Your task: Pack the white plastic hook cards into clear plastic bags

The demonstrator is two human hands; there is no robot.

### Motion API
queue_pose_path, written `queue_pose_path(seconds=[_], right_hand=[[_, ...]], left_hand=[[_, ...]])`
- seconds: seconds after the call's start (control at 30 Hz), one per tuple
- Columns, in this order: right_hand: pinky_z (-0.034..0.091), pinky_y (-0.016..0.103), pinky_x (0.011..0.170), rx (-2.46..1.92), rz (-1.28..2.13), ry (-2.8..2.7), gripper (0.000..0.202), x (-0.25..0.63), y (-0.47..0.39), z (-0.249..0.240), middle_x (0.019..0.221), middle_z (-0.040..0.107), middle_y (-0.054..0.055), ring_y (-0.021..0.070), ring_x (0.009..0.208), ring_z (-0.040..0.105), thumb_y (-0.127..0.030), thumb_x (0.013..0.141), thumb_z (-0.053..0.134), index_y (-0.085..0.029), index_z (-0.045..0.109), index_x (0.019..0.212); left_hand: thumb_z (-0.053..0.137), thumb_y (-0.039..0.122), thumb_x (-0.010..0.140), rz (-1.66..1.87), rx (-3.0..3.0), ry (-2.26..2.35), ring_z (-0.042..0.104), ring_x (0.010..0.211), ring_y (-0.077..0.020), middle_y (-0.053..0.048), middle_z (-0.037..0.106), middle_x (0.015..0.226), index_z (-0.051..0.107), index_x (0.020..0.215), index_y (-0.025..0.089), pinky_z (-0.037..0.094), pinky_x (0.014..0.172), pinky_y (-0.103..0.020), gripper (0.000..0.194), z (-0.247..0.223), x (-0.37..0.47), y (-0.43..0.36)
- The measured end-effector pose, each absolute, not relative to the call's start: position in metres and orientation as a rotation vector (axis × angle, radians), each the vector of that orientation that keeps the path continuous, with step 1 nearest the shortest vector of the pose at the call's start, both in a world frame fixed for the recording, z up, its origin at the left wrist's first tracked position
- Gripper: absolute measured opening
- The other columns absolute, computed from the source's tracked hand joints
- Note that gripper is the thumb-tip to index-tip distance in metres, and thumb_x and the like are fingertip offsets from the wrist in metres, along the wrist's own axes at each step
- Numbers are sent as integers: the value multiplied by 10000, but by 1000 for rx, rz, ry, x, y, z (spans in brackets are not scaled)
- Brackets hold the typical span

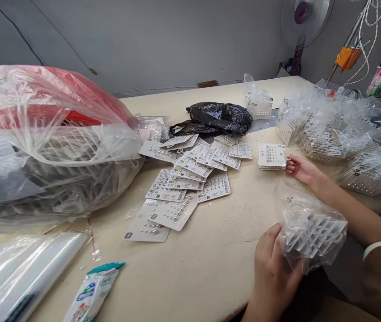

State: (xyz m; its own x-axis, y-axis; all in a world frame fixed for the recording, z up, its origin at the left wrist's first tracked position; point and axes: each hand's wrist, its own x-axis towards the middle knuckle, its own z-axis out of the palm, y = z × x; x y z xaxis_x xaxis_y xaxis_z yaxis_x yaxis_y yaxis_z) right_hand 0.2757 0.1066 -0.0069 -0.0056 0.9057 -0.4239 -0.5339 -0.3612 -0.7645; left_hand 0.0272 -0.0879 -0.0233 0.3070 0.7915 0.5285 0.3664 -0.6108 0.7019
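Note:
My left hand [274,264] is closed around the lower side of a clear plastic bag [314,235], which holds a packed row of white cards seen edge-on. My right hand [299,169] reaches over the table with curled fingers, pinching the right edge of a small stack of pearl earring cards [272,156]. Left of that stack, a loose fanned pile of similar earring cards [193,165] lies on the table, some with printed labels facing up. Two cards [146,226] with pearl studs lie nearest the front of the pile.
A large stuffed plastic sack [52,152] fills the left side. A black plastic bag [220,117] lies behind the pile. Several bagged card bundles [331,127] crowd the right. Clear plastic sleeves [26,273] and a teal-topped packet [93,290] lie front left. A fan [302,22] stands behind.

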Motion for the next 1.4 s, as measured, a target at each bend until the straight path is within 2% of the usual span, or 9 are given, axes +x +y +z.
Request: queue_pose_path(seconds=[0.23,0.57,0.73,1.0,1.13,1.2,1.4], right_hand=[[403,192,463,-1103,1631,-479,204,276,105,-5,570,433,-68,64,468,394,-254,944,634,-200,512,790],[320,168,391,-1124,1609,-458,180,276,105,-5,512,315,-97,53,417,263,-256,964,614,-208,517,821],[328,172,392,-1124,1608,-439,286,276,104,-2,516,316,-86,54,419,271,-286,969,607,-212,449,742],[336,173,390,-1126,1605,-407,267,273,103,4,509,321,-89,52,415,258,-387,992,567,-190,533,815],[320,166,390,-1131,1591,-431,187,272,103,3,516,317,-97,44,420,271,-247,944,642,-186,527,809],[314,164,390,-1139,1592,-441,215,272,103,2,526,328,-95,42,426,284,-171,907,666,-194,495,778],[316,160,394,-1155,1592,-455,252,273,104,0,545,322,-99,39,432,290,-155,887,685,-203,465,775]], left_hand=[[625,390,938,1250,2115,1032,676,1083,-281,-174,677,1209,526,1332,156,598,902,-424,468,-22,28,-87],[631,364,935,1283,2111,1023,682,1057,-273,-170,681,1195,531,1324,159,605,871,-416,452,-20,29,-86],[621,389,941,1289,2106,1031,684,1051,-275,-169,682,1186,540,1308,163,605,867,-415,439,-19,30,-86],[604,398,954,1272,2124,1029,676,1075,-275,-172,678,1197,537,1309,159,599,889,-416,433,-21,28,-86],[591,396,964,1263,2135,1033,670,1096,-281,-175,676,1213,533,1312,156,594,905,-430,427,-22,28,-87],[577,402,973,1259,2135,1033,670,1091,-280,-177,675,1207,529,1316,155,595,898,-428,426,-22,28,-86],[565,412,981,1282,2121,1013,671,1059,-264,-174,675,1186,530,1307,150,593,868,-399,419,-18,29,-86]])
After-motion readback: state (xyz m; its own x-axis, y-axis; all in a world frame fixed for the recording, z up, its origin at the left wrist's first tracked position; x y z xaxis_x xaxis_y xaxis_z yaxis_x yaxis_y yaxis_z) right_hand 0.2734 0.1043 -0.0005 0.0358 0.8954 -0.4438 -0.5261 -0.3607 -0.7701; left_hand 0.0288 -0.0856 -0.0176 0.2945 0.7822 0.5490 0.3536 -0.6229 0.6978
